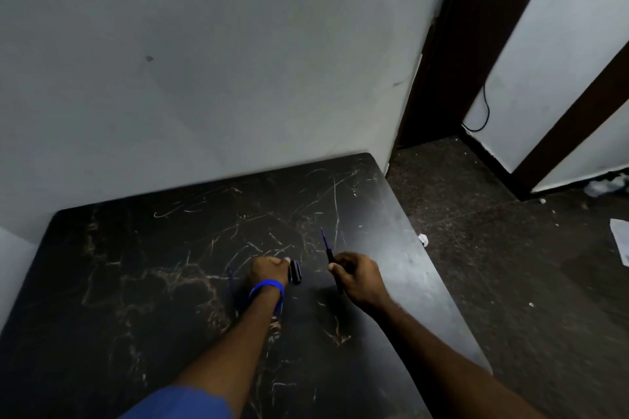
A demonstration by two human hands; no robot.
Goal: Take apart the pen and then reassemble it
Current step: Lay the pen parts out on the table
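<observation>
My right hand (357, 277) is closed around a dark pen barrel (331, 257) whose thin blue refill tip (324, 237) pokes up and away from me. My left hand (269, 270), with a blue wristband, has its fingers curled next to a short black pen cap (295, 271) that is at the fingertips just above the black table (170, 265). I cannot tell whether the cap is pinched or only touched. The two hands are a short gap apart near the table's middle. The lower part of the barrel is hidden inside my right fist.
The scratched black table stands against a white wall (204, 61). Its right edge (439, 282) drops to a dark floor with scraps of paper (621, 245). A dark door frame (442, 61) and a hanging cable (485, 112) are at the far right.
</observation>
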